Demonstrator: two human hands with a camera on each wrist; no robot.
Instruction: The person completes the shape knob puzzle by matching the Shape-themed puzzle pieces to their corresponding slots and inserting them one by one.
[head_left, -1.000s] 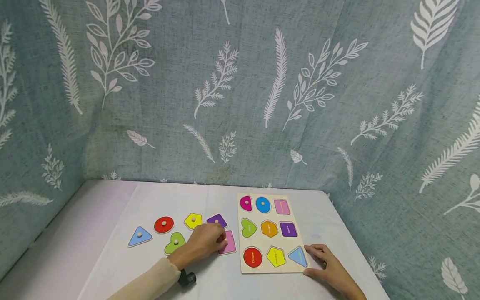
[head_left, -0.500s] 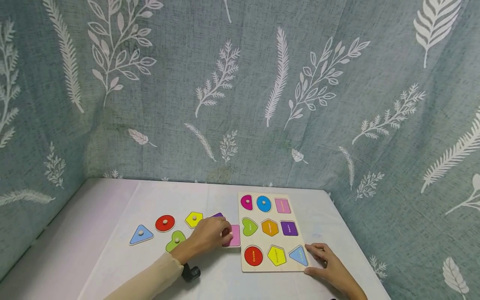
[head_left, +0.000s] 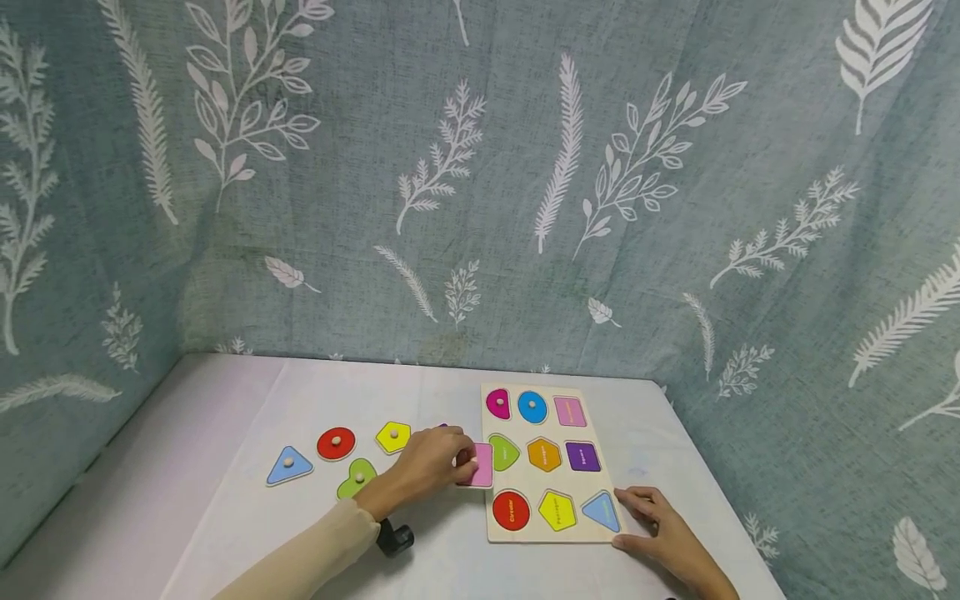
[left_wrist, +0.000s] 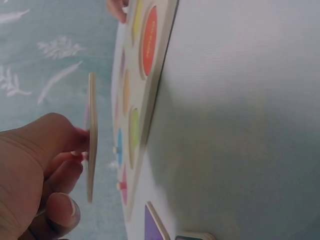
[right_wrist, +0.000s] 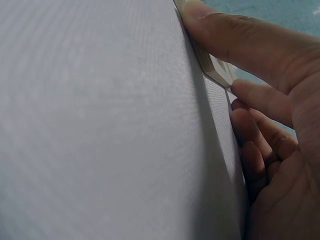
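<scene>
My left hand (head_left: 427,463) pinches a pink square-looking puzzle piece (head_left: 484,467) by its knob. The piece overlaps the left edge of a wooden shape puzzle board (head_left: 527,483) in the head view. Seen edge-on in the left wrist view, the pink piece (left_wrist: 92,155) is raised above the table. At the board's near right corner, my right hand (head_left: 663,533) holds the edge between thumb and forefinger. A magenta knobbed piece (head_left: 498,405) and a blue oval piece (head_left: 532,407) sit in the board's far row; the other spots show coloured, labelled shapes.
Left of the board lie a blue triangle (head_left: 289,468), a red round piece (head_left: 336,444), a yellow pentagon (head_left: 393,438) and a green heart (head_left: 355,482), all knobbed. A purple piece (left_wrist: 154,225) is mostly behind my left hand in the head view. Patterned cloth surrounds the table.
My left hand has moved right with the pink piece, from the table to over the board's left edge. The right hand stays at the board's corner.
</scene>
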